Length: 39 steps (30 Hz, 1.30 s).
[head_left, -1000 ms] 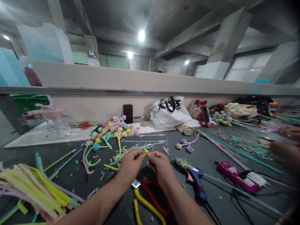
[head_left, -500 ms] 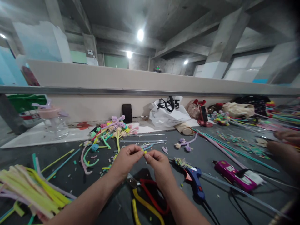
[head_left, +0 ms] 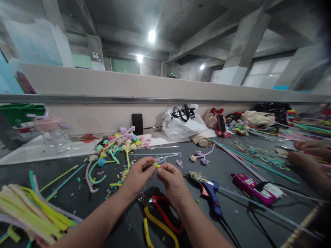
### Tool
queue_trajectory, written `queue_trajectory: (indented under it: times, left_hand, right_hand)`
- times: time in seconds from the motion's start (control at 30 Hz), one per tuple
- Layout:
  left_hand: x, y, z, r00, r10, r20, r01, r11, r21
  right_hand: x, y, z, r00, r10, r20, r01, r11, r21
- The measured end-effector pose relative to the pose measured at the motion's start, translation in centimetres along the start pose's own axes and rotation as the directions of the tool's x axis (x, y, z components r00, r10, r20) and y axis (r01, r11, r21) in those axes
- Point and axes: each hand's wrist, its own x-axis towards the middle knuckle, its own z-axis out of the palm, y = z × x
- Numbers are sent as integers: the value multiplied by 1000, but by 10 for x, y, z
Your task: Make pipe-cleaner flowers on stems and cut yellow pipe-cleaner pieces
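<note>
My left hand (head_left: 138, 175) and my right hand (head_left: 172, 180) meet over the dark table (head_left: 232, 220), fingertips pinched together on a small yellow pipe-cleaner piece (head_left: 156, 165). Both hands are closed on it. Just below them lie pliers with yellow handles (head_left: 152, 224) and a tool with red handles (head_left: 165, 215). A blue glue gun (head_left: 210, 196) rests to the right of my right wrist.
A pile of yellow and pastel pipe cleaners (head_left: 31, 206) lies at the left. A pipe-cleaner flower bunch (head_left: 121, 141) sits behind my hands. A magenta device (head_left: 252, 189) and cables lie right. Another person's hands (head_left: 307, 162) work at the far right. A white bag (head_left: 183, 122) stands by the wall.
My hands stay pinched on the yellow piece and have shifted slightly left in view as my head turned a little. The other person's hands moved inward at the right.
</note>
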Motion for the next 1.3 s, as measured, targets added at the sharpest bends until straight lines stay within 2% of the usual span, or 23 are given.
queue_trajectory:
  times: [0.07, 0.17, 0.23, 0.33, 0.4, 0.47, 0.53, 0.6, 0.7, 0.77, 0.83, 0.9, 0.97, 1.03, 1.1, 1.2, 1.3]
  left_hand:
    - [0, 3, -1, 1000, -7, 28, 6, 999, 51]
    - [-1, 18, -10, 987, -51, 151, 22, 983, 184]
    - [-3, 34, -19, 957, -117, 266, 53, 970, 236]
    - [-8, 56, -30, 867, -187, 462, 92, 971, 222]
    - [-11, 63, -33, 840, -191, 508, 126, 979, 160]
    - [-13, 62, -31, 873, -155, 463, 116, 987, 113]
    - [-14, 58, -28, 940, -75, 332, 43, 994, 105]
    - [-15, 54, -24, 982, 46, 183, -68, 991, 115]
    - [-18, 53, -17, 979, 192, 65, -196, 979, 63]
    - [-21, 56, -14, 976, 217, 28, -216, 976, -9]
    - [-24, 60, -12, 981, 192, -2, -192, 980, -46]
    - [-25, 65, -10, 992, 121, 27, -121, 992, 15]
    - [-25, 68, -7, 991, 8, 135, -30, 986, 165]
    - [-23, 68, -5, 963, -98, 252, 15, 950, 312]
    - [-22, 66, -4, 938, -168, 303, 36, 918, 396]
    - [-21, 59, -3, 916, -257, 308, 112, 901, 419]
    - [-20, 52, -3, 904, -313, 291, 200, 912, 358]
  right_hand:
    - [1, -1, -2, 998, -48, -51, 46, 998, -33]
    - [6, -3, -9, 982, -122, -147, 109, 989, -98]
    - [10, -4, -14, 965, -159, -208, 132, 982, -137]
    - [17, -2, -22, 945, -179, -273, 137, 977, -166]
    - [20, 1, -25, 942, -173, -287, 129, 977, -168]
    - [22, 4, -25, 944, -170, -283, 125, 977, -171]
    - [21, 6, -24, 946, -172, -275, 125, 975, -182]
    - [18, 7, -22, 947, -173, -269, 121, 972, -200]
    - [15, 5, -18, 945, -176, -274, 114, 967, -228]
    - [14, 4, -16, 938, -190, -289, 118, 961, -250]
    - [14, 3, -16, 927, -214, -307, 128, 952, -279]
    - [14, 1, -15, 916, -241, -320, 136, 939, -317]
    - [13, 0, -15, 907, -268, -326, 141, 921, -363]
    - [12, -2, -15, 898, -296, -326, 145, 899, -414]
    - [10, -4, -15, 887, -330, -322, 156, 871, -465]
    - [7, -6, -13, 866, -390, -313, 181, 829, -529]
    - [5, -6, -12, 840, -461, -286, 219, 770, -599]
